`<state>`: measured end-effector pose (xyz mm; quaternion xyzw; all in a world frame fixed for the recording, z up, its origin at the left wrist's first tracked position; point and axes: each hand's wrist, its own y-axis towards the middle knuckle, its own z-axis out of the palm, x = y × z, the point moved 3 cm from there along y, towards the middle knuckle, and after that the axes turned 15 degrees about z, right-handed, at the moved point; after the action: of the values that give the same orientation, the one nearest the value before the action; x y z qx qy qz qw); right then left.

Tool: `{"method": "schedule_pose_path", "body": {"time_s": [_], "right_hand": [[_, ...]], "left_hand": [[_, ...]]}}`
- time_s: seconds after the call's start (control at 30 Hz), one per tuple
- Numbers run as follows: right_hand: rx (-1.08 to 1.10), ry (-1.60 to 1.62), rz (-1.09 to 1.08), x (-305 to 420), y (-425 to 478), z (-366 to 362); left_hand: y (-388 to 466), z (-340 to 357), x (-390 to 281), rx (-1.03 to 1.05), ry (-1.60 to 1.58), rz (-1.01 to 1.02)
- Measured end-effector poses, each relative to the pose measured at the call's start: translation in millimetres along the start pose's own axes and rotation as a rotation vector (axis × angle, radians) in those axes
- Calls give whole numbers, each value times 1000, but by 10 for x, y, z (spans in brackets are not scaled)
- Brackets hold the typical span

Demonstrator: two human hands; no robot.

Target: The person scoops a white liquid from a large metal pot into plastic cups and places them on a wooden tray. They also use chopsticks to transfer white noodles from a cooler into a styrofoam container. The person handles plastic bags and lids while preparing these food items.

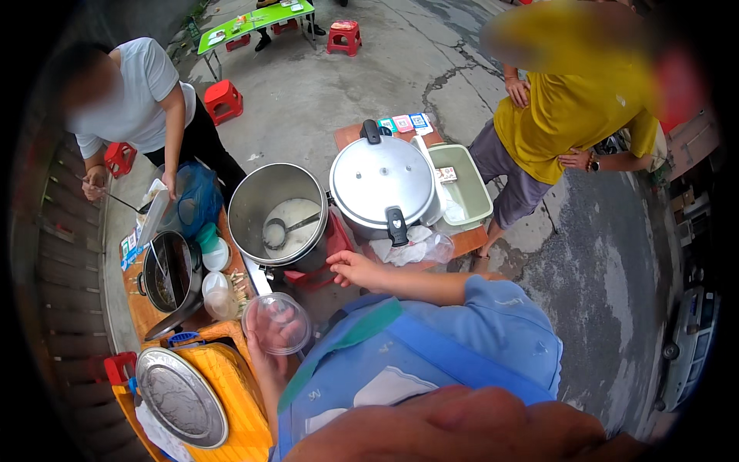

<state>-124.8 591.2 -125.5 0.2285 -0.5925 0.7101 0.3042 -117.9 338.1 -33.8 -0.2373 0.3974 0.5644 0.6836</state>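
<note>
My left hand holds a clear plastic bowl, its fingers visible through the plastic. My right hand is raised just beyond the near rim of a tall steel pot, with its fingers partly curled and nothing seen in them. Inside that pot a metal ladle rests in a whitish liquid. To the right of the pot stands a large pressure cooker with a silver lid and black handles. White-lidded tubs and small packets are between the tall pot and a dark divided pot.
A person in a white shirt holds a utensil and a white container at the left. Another in a yellow shirt stands beside a pale green bin. A round metal lid lies on a yellow-orange covered box near my left arm.
</note>
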Motion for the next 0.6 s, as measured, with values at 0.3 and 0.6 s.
{"method": "schedule_pose_path", "body": {"time_s": [0.3,0.6], "right_hand": [[-99,-686,-539,653,833,-462],[-194,-2112,-356,1134,2101,-41]], "left_hand": [[332,162,384,-180,-25,-33],[107,-60,355,-465,56,-9]]}}
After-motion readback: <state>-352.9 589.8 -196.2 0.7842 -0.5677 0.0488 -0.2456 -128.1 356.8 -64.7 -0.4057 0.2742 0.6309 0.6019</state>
